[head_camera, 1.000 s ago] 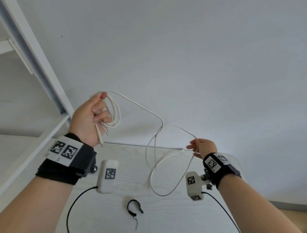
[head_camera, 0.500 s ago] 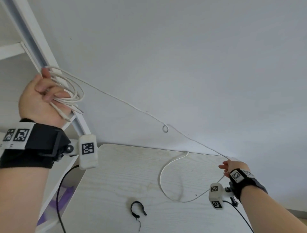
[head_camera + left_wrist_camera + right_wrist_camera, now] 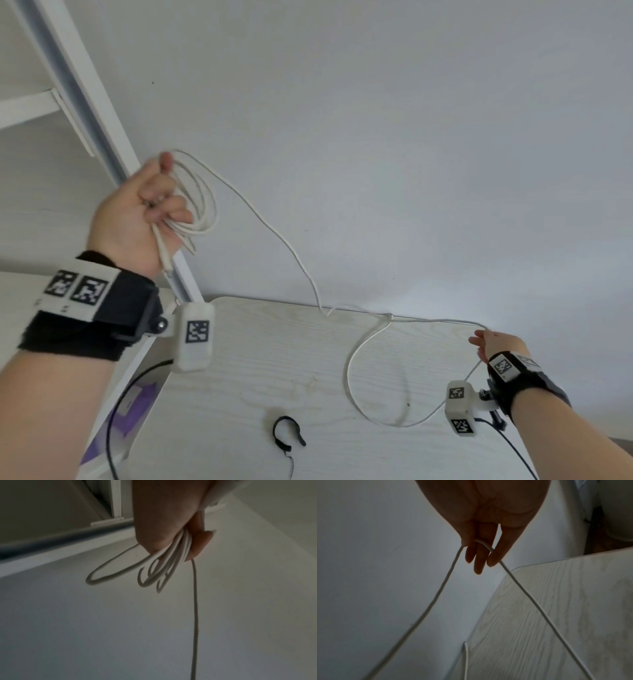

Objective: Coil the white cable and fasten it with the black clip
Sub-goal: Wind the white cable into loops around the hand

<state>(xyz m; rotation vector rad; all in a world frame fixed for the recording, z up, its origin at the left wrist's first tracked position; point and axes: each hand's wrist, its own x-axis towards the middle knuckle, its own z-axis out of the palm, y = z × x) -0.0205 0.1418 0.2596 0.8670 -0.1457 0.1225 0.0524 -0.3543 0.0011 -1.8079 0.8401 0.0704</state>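
Observation:
My left hand (image 3: 137, 212) is raised at the left and grips several loops of the white cable (image 3: 205, 209); the left wrist view shows the loops (image 3: 154, 574) hanging out of the curled fingers (image 3: 200, 543). From there the cable sags down to the table's back edge and runs on to my right hand (image 3: 489, 342), low at the right. In the right wrist view the cable (image 3: 436, 599) bends over the right hand's fingers (image 3: 494, 555) under the thumb. A slack loop (image 3: 349, 373) lies on the table. The black clip (image 3: 286, 433) lies open near the front, apart from both hands.
A light wood-grain table (image 3: 257, 377) stands against a plain white wall. A slanted white shelf frame (image 3: 85, 102) rises right behind my left hand. Something purple (image 3: 133, 407) lies below the table's left edge. Black camera leads hang from both wrists.
My left hand has come down and rightward from the upper left with the coil. The cable between the hands, taut before, now sags. The right hand has barely moved.

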